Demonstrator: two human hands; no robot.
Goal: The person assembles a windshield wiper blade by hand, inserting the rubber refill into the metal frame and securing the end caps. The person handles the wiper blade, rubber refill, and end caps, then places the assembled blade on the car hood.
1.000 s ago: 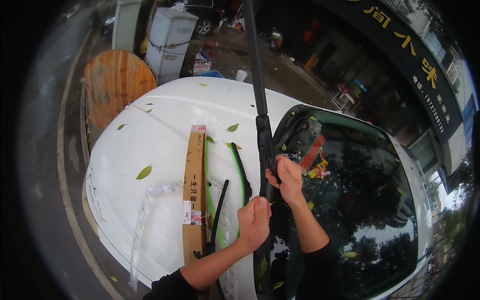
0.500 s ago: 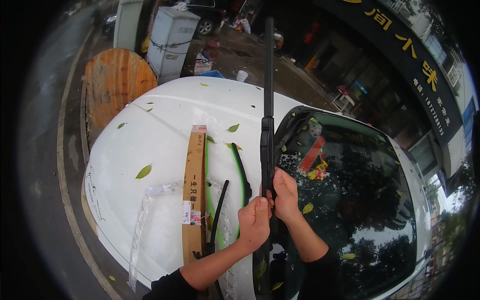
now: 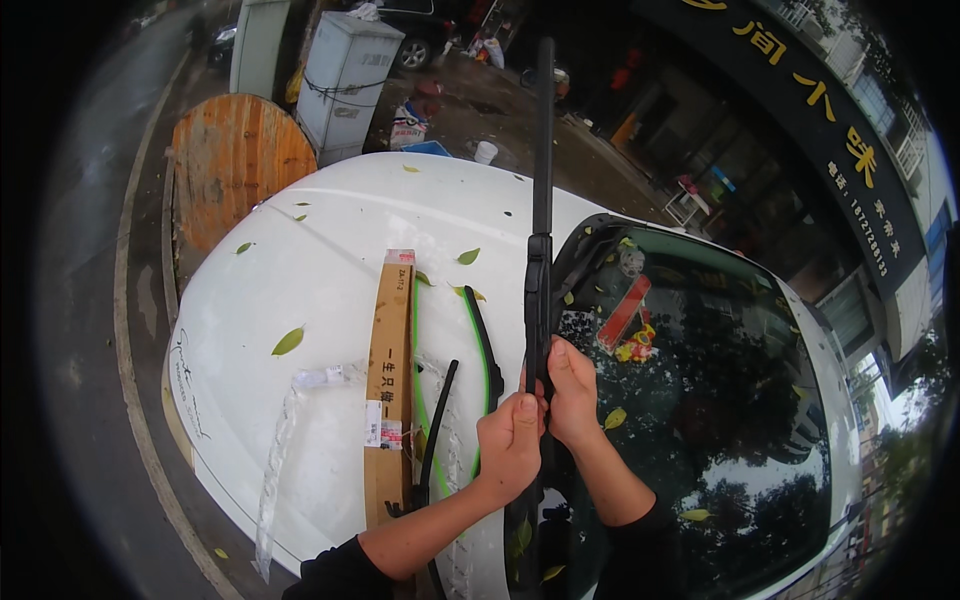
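A long black wiper blade [image 3: 542, 170] stands upright in front of me, between the white hood and the windshield [image 3: 720, 400]. My left hand [image 3: 510, 445] is closed around its lower part, thumb up. Just above and to the right, my right hand [image 3: 573, 395] is also closed on the blade, thumb along its side. The fingertips of both hands meet behind the blade and are partly hidden. Left of my hands, a black wiper blade with a green strip [image 3: 484, 335] lies on the hood beside a long brown cardboard box [image 3: 388, 340].
The white car hood [image 3: 340, 220] carries clear plastic wrapping [image 3: 275, 460], a curved black strip [image 3: 440, 420] and scattered leaves. Past the hood are a wooden cable reel [image 3: 240, 165], a grey metal cabinet [image 3: 345, 90] and a white cup [image 3: 486, 152]. A shopfront stands at the right.
The view has shifted very slightly, and the blade's top appears a touch farther right. Both hands keep the same grip.
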